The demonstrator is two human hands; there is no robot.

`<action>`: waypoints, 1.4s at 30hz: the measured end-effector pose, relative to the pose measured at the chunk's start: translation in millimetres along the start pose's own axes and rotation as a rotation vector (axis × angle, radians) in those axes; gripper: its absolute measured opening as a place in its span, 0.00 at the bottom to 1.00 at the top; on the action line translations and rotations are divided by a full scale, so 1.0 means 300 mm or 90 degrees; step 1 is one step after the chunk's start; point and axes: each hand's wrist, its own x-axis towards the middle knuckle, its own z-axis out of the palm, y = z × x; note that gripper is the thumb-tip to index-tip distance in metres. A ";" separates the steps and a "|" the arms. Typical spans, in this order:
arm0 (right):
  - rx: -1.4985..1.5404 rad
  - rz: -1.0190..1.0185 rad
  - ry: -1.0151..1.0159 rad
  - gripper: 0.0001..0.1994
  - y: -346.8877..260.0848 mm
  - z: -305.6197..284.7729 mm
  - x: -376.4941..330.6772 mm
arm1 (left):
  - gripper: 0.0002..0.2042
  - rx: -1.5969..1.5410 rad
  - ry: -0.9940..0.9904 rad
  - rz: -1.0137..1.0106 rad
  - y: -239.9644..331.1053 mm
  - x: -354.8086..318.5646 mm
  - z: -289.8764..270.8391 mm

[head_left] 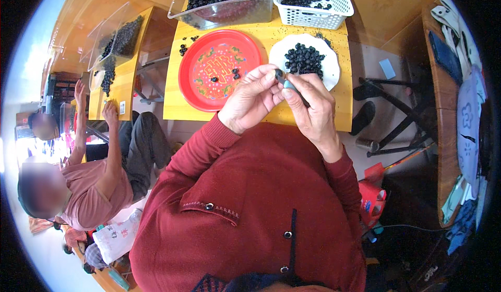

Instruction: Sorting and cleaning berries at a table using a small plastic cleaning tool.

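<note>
My left hand (255, 95) pinches one small round black bead-like piece (278, 74) between thumb and fingertips. Closed around a small hand tool with a teal part (289, 85) and a dark handle, my right hand (314, 109) brings its tip against that piece. Both hands are above the near side of the wooden table (180, 112). Left of them lies a round red tray (190, 86) with a few black pieces on its patterned bottom. Just beyond my right hand, a white scalloped plate (331, 73) carries a heap of similar pieces.
At the table's far side, a clear plastic bin (229, 18) and a white perforated basket (313, 18) hold many black pieces. Several loose ones (183, 48) lie beside the red tray. Another person (99, 182) sits at a separate table on the left. A folded metal-legged stand (402, 114) is on the right.
</note>
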 end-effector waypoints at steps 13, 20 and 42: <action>0.032 -0.018 0.021 0.12 -0.004 -0.013 -0.015 | 0.07 0.003 -0.002 0.009 -0.020 -0.006 0.014; 0.032 -0.034 0.033 0.13 0.003 -0.023 -0.018 | 0.08 -0.001 -0.031 -0.001 -0.030 -0.006 0.016; 0.060 0.117 0.113 0.13 0.069 -0.082 -0.075 | 0.06 0.071 -0.041 -0.016 -0.081 -0.042 0.092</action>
